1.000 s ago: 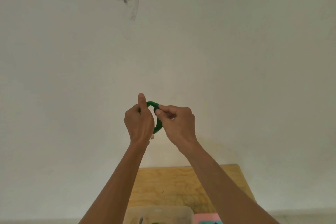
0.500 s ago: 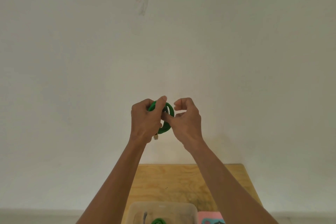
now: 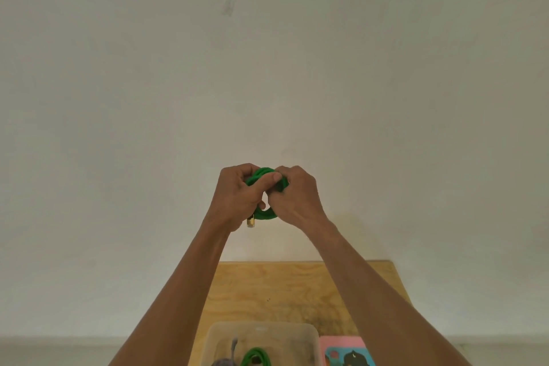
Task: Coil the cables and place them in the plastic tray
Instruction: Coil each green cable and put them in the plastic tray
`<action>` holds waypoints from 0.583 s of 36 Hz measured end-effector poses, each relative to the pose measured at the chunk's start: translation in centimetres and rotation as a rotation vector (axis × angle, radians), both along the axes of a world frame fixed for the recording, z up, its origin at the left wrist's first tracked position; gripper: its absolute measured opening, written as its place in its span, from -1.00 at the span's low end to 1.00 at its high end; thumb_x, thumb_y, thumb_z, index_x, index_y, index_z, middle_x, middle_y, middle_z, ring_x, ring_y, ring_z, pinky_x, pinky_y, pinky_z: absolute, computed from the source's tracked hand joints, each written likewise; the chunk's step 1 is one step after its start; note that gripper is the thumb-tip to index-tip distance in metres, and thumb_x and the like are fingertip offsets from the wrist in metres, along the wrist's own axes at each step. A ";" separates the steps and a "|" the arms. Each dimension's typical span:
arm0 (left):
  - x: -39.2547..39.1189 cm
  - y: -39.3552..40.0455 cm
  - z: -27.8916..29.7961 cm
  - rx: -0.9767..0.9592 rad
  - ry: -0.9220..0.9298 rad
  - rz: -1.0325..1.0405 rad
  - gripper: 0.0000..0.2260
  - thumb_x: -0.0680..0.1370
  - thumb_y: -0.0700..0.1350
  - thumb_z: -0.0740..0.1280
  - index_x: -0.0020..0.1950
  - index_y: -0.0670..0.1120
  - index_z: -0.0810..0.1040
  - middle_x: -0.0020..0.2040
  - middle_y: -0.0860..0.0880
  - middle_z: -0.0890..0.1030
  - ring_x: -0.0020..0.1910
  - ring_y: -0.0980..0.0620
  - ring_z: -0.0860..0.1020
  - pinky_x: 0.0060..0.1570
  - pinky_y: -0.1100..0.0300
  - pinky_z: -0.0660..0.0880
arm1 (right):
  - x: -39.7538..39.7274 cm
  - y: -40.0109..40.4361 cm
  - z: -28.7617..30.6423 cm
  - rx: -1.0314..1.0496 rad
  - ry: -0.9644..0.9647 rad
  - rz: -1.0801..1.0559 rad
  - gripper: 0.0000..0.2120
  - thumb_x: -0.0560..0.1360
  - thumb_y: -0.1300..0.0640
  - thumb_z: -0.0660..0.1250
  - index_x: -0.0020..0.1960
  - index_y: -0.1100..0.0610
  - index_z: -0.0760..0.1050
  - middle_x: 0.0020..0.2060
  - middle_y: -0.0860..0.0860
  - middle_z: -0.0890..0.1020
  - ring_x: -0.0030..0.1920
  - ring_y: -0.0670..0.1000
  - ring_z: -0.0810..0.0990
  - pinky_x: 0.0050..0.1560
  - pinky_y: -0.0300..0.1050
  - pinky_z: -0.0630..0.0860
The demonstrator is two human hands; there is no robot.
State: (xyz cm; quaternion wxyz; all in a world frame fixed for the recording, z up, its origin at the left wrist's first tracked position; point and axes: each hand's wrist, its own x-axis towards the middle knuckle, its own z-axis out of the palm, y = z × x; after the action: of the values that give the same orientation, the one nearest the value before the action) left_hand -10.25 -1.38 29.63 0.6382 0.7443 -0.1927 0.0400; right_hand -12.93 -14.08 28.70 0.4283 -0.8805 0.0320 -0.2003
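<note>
I am holding the green cable (image 3: pixel 265 215) up in front of the wall, well above the counter (image 3: pixel 297 285), and I judge the springy loops are liable to pop open if either grip slackens, the metal plug end (image 3: pixel 251 222) dangling below my left hand (image 3: pixel 241 197) helping to drag them loose. My left hand is curling round the coil with the thumb pressing across its top, while my right hand (image 3: pixel 295 197) is pinching the bundle from the other side, both arms reaching up and forward over the plastic tray (image 3: pixel 309 339), where another green coil (image 3: pixel 255 357) is already lying.

Soft even light, faint shadows, wide-angle edge distortion.
</note>
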 end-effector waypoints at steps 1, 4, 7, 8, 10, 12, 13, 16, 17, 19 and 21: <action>0.0 0.3 -0.1 0.008 0.000 -0.010 -0.79 0.49 -0.11 0.51 -0.11 -0.27 0.64 -0.43 -0.03 0.60 -0.51 -0.05 0.55 -0.54 0.20 0.45 | 0.0 -0.3 0.2 0.016 0.058 0.055 -0.96 0.45 0.18 0.33 -0.15 0.12 0.55 -0.19 0.06 0.58 -0.18 0.11 0.59 -0.13 0.12 0.61; 0.1 0.9 -0.6 0.027 0.020 -0.042 -0.76 0.49 -0.09 0.50 -0.07 -0.28 0.63 -0.45 -0.01 0.59 -0.52 -0.03 0.55 -0.57 0.23 0.41 | 0.1 -2.3 0.5 0.191 0.237 0.324 -0.98 0.47 0.17 0.39 -0.12 0.11 0.59 -0.19 0.11 0.63 -0.13 0.12 0.65 -0.07 0.17 0.66; 0.4 1.9 -0.9 -0.006 0.061 -0.068 -0.71 0.46 -0.02 0.49 -0.06 -0.26 0.63 -0.49 0.02 0.53 -0.54 0.02 0.51 -0.48 0.20 0.40 | 0.3 -4.6 0.4 0.481 0.446 0.616 -0.73 0.53 0.15 0.32 0.17 0.24 0.59 0.00 0.18 0.65 0.02 0.12 0.65 -0.03 0.06 0.63; 0.6 2.2 -1.0 -0.020 0.077 -0.079 -0.69 0.44 0.02 0.49 -0.07 -0.24 0.64 -0.49 0.01 0.51 -0.54 0.02 0.50 -0.44 0.16 0.40 | 0.4 -5.1 0.2 0.563 0.483 0.667 -0.68 0.54 0.14 0.29 0.21 0.28 0.57 -0.01 0.18 0.64 -0.02 0.10 0.64 -0.04 0.04 0.61; 0.8 2.6 -1.3 -0.039 0.109 -0.116 -0.67 0.43 0.05 0.52 -0.07 -0.22 0.66 -0.48 -0.04 0.48 -0.54 0.01 0.48 -0.39 0.13 0.39 | 0.5 -5.7 -0.3 0.637 0.492 0.710 -0.67 0.58 0.15 0.28 0.25 0.34 0.54 -0.10 0.15 0.61 -0.11 0.05 0.60 -0.08 -0.03 0.60; 0.9 2.7 -1.3 -0.045 0.139 -0.159 -0.67 0.43 0.04 0.54 -0.06 -0.23 0.66 -0.47 -0.08 0.45 -0.54 -0.01 0.46 -0.39 0.14 0.38 | 0.7 -5.6 -1.1 0.658 0.444 0.711 -0.64 0.60 0.14 0.29 0.25 0.39 0.52 -0.19 0.10 0.58 -0.19 0.02 0.55 -0.16 -0.13 0.57; 0.9 2.7 -1.2 -0.048 0.150 -0.176 -0.67 0.42 0.04 0.54 -0.06 -0.23 0.66 -0.47 -0.09 0.44 -0.55 -0.01 0.45 -0.40 0.15 0.37 | 0.7 -5.4 -1.5 0.677 0.410 0.705 -0.60 0.57 0.12 0.30 0.24 0.42 0.51 -0.23 0.09 0.57 -0.22 0.00 0.53 -0.21 -0.17 0.54; 0.8 2.7 -1.2 -0.034 0.178 -0.196 -0.63 0.36 0.05 0.53 -0.06 -0.24 0.66 -0.48 -0.09 0.43 -0.56 0.00 0.42 -0.40 0.15 0.38 | 0.7 -5.2 -1.8 0.646 0.293 0.635 -0.52 0.52 0.08 0.34 0.18 0.51 0.50 -0.33 0.05 0.52 -0.30 -0.01 0.45 -0.31 -0.24 0.43; 0.8 2.9 -1.3 -0.017 0.186 -0.197 -0.61 0.35 0.07 0.53 -0.06 -0.24 0.66 -0.48 -0.09 0.42 -0.56 0.00 0.41 -0.38 0.14 0.38 | 0.7 -5.2 -1.6 0.595 0.259 0.612 -0.55 0.53 0.08 0.34 0.14 0.50 0.52 -0.35 0.06 0.51 -0.33 -0.01 0.43 -0.33 -0.24 0.41; 0.6 3.1 -1.9 0.016 0.193 -0.189 -0.58 0.35 0.09 0.53 -0.05 -0.25 0.66 -0.48 -0.09 0.40 -0.56 0.01 0.39 -0.36 0.12 0.37 | 0.8 -5.4 -1.1 0.457 0.202 0.577 -0.67 0.58 0.12 0.33 0.06 0.43 0.59 -0.36 0.10 0.49 -0.36 -0.01 0.40 -0.33 -0.22 0.39; 0.5 3.2 -2.2 0.034 0.187 -0.179 -0.56 0.36 0.11 0.52 -0.05 -0.27 0.65 -0.47 -0.10 0.40 -0.56 0.01 0.39 -0.35 0.10 0.37 | 0.9 -5.6 -0.7 0.348 0.149 0.541 -0.73 0.61 0.14 0.30 0.03 0.35 0.63 -0.37 0.13 0.48 -0.38 0.01 0.39 -0.33 -0.21 0.39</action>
State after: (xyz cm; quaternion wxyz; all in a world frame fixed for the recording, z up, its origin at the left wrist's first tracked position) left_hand -9.76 1.79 27.40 0.6418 0.7352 -0.1986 -0.0900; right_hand -12.06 -19.68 28.04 0.6066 -0.7829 -0.1380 -0.0059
